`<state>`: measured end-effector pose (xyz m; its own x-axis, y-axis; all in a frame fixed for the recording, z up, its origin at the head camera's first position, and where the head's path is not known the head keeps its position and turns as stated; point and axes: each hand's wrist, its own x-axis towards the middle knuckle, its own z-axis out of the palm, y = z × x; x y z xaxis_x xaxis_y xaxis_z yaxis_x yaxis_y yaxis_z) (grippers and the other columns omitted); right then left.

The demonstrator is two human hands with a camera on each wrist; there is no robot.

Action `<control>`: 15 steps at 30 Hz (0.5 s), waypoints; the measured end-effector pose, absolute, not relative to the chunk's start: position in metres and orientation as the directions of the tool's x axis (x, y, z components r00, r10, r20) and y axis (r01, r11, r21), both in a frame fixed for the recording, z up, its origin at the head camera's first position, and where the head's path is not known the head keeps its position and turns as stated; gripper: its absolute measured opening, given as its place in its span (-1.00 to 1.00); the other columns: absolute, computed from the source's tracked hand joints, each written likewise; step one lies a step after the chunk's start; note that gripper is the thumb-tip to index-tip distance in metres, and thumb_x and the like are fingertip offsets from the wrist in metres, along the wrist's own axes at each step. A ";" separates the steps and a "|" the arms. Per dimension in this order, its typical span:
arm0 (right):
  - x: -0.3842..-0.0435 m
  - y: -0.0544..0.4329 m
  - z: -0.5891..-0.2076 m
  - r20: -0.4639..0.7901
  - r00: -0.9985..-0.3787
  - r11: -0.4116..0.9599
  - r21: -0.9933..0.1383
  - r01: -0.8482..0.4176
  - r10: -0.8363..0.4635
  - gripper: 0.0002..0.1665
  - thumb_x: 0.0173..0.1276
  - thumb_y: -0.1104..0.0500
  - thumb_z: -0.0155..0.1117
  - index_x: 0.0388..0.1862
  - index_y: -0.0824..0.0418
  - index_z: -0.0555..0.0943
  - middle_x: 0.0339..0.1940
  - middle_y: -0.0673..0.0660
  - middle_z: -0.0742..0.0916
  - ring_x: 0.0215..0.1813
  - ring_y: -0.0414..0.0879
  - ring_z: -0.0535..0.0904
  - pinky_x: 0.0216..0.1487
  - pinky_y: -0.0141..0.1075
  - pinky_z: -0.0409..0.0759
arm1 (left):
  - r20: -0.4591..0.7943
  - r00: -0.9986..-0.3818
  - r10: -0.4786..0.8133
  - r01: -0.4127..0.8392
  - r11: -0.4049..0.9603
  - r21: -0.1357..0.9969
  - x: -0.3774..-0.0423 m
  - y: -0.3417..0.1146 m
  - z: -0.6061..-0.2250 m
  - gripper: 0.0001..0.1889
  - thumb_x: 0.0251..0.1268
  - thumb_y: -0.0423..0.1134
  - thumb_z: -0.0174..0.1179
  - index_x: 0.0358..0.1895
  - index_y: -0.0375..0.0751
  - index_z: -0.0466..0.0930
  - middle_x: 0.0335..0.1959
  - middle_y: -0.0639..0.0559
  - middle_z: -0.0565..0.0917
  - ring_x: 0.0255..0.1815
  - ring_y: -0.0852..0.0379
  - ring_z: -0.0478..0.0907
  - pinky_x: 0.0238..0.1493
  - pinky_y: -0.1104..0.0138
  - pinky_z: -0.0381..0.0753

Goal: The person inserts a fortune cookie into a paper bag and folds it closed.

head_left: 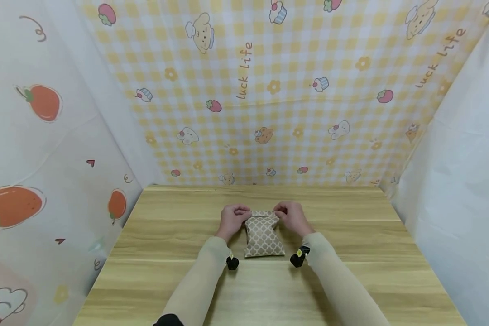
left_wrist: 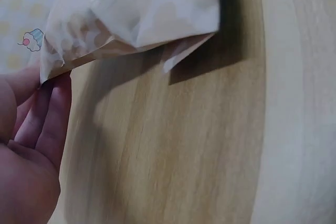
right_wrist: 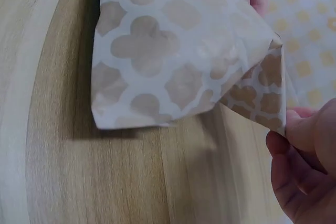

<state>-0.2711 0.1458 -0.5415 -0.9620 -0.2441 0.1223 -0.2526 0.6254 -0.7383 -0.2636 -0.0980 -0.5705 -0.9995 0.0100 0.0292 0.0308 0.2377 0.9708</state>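
Note:
A brown paper bag (head_left: 264, 237) with a white lattice pattern lies on the wooden table, its top edge folded over in a band at the far end. My left hand (head_left: 231, 219) pinches the left end of that band between thumb and fingers. At the right end, my right hand (head_left: 292, 217) pinches the other corner. In the left wrist view the left fingers (left_wrist: 55, 114) hold the paper bag's (left_wrist: 152, 9) corner. The right wrist view shows the right thumb and fingers (right_wrist: 302, 166) gripping a folded flap of the bag (right_wrist: 147, 51). The bag's contents are hidden.
The wooden table (head_left: 155, 271) ends at a yellow checked cloth (head_left: 248, 149) hanging behind it. A white printed sheet (head_left: 65, 149) hangs on the left, a plain white sheet (head_left: 452, 149) on the right. Each wrist wears a small black camera (head_left: 232, 262).

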 end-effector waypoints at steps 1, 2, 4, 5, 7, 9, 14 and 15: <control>-0.271 0.146 -0.542 0.115 -0.965 0.625 -0.742 -0.241 -0.235 -0.90 0.45 0.37 0.37 -0.18 0.25 0.79 -0.28 0.10 0.82 -0.26 -0.11 0.71 -0.21 -0.20 0.72 | 0.025 -1.000 0.005 0.025 0.236 0.971 -0.263 -0.097 -0.569 -0.88 0.30 -0.40 0.45 -0.14 -0.32 0.80 -0.27 -0.12 0.84 -0.26 0.13 0.78 -0.27 0.42 0.71; -0.271 0.147 -0.542 0.112 -0.967 0.627 -0.744 -0.233 -0.227 -0.90 0.45 0.37 0.37 -0.16 0.26 0.79 -0.28 0.10 0.82 -0.25 -0.10 0.71 -0.20 -0.20 0.72 | 0.026 -1.000 -0.001 0.025 0.234 0.972 -0.263 -0.096 -0.569 -0.88 0.31 -0.41 0.45 -0.13 -0.33 0.80 -0.27 -0.13 0.83 -0.26 0.12 0.78 -0.27 0.42 0.71; -0.272 0.147 -0.543 0.120 -0.971 0.628 -0.745 -0.227 -0.209 -0.89 0.45 0.38 0.37 -0.16 0.26 0.79 -0.29 0.10 0.81 -0.26 -0.09 0.70 -0.19 -0.19 0.72 | 0.033 -0.999 -0.014 0.029 0.234 0.972 -0.264 -0.094 -0.569 -0.88 0.30 -0.41 0.45 -0.13 -0.34 0.80 -0.28 -0.13 0.83 -0.27 0.11 0.79 -0.28 0.42 0.72; -0.272 0.147 -0.543 0.128 -0.971 0.630 -0.741 -0.230 -0.203 -0.89 0.44 0.38 0.37 -0.17 0.26 0.79 -0.31 0.10 0.81 -0.28 -0.09 0.70 -0.21 -0.19 0.71 | 0.035 -0.999 -0.021 0.029 0.239 0.971 -0.264 -0.093 -0.568 -0.88 0.30 -0.41 0.44 -0.14 -0.33 0.80 -0.28 -0.13 0.84 -0.26 0.11 0.79 -0.28 0.41 0.72; -0.273 0.146 -0.545 0.142 -0.972 0.636 -0.736 -0.232 -0.189 -0.90 0.44 0.38 0.38 -0.18 0.25 0.79 -0.33 0.09 0.80 -0.30 -0.11 0.68 -0.22 -0.20 0.70 | 0.037 -0.999 -0.037 0.026 0.258 0.966 -0.264 -0.091 -0.567 -0.89 0.30 -0.41 0.45 -0.15 -0.31 0.81 -0.28 -0.11 0.84 -0.26 0.09 0.79 -0.24 0.40 0.73; -0.275 0.144 -0.547 0.161 -0.970 0.639 -0.731 -0.241 -0.181 -0.91 0.43 0.38 0.39 -0.19 0.26 0.79 -0.34 0.09 0.81 -0.31 -0.12 0.68 -0.23 -0.22 0.69 | 0.039 -0.998 -0.055 0.022 0.281 0.959 -0.264 -0.090 -0.567 -0.90 0.31 -0.40 0.45 -0.15 -0.30 0.81 -0.27 -0.09 0.84 -0.25 0.08 0.80 -0.19 0.36 0.75; -0.277 0.140 -0.552 0.186 -0.967 0.634 -0.731 -0.254 -0.173 -0.93 0.41 0.38 0.41 -0.19 0.30 0.79 -0.34 0.12 0.82 -0.32 -0.11 0.69 -0.23 -0.23 0.71 | 0.036 -0.995 -0.093 0.003 0.335 0.942 -0.266 -0.089 -0.569 -0.90 0.32 -0.40 0.44 -0.14 -0.29 0.80 -0.26 -0.07 0.84 -0.21 0.05 0.81 -0.07 0.26 0.77; -0.277 0.140 -0.552 0.180 -0.968 0.631 -0.734 -0.249 -0.173 -0.93 0.42 0.38 0.40 -0.18 0.31 0.79 -0.33 0.12 0.82 -0.32 -0.11 0.69 -0.23 -0.23 0.71 | 0.034 -0.994 -0.099 -0.002 0.342 0.940 -0.266 -0.089 -0.569 -0.89 0.32 -0.40 0.43 -0.13 -0.28 0.80 -0.25 -0.07 0.84 -0.21 0.05 0.81 -0.06 0.25 0.77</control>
